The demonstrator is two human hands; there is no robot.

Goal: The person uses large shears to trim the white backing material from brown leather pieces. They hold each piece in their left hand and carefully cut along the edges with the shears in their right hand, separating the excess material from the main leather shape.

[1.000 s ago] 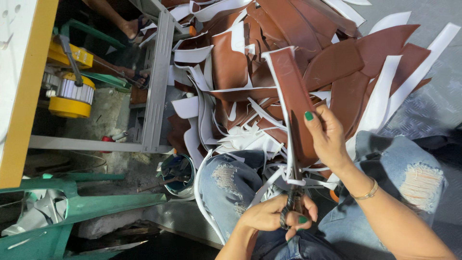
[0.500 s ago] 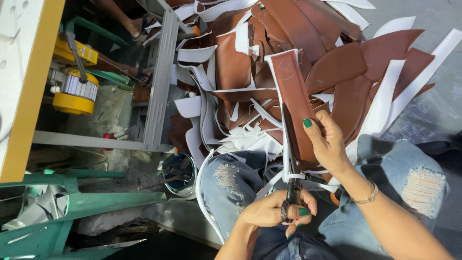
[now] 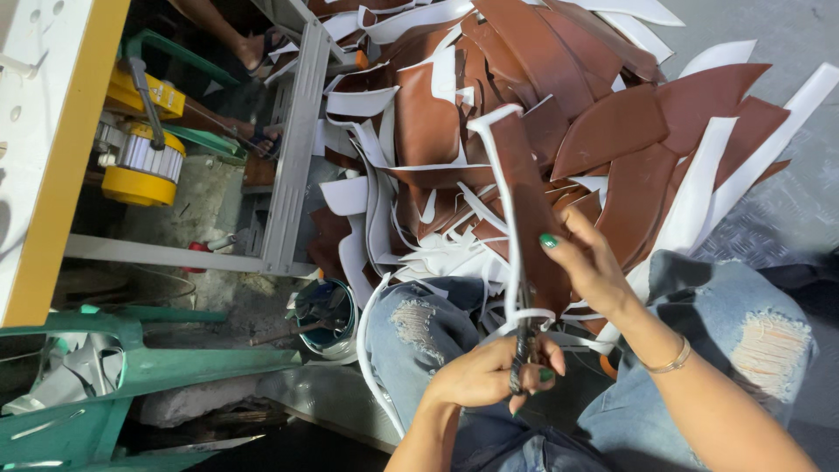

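No packages, signs or screens appear in view. The only possible label is a small dark rectangular patch on the top face of the yellow motor housing (image 3: pixel 140 157), near its upper end; it is too small to make out further.

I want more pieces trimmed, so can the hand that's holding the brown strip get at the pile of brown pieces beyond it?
Probably yes: the right hand lies next to the pile with nothing between, but it holds the brown strip.
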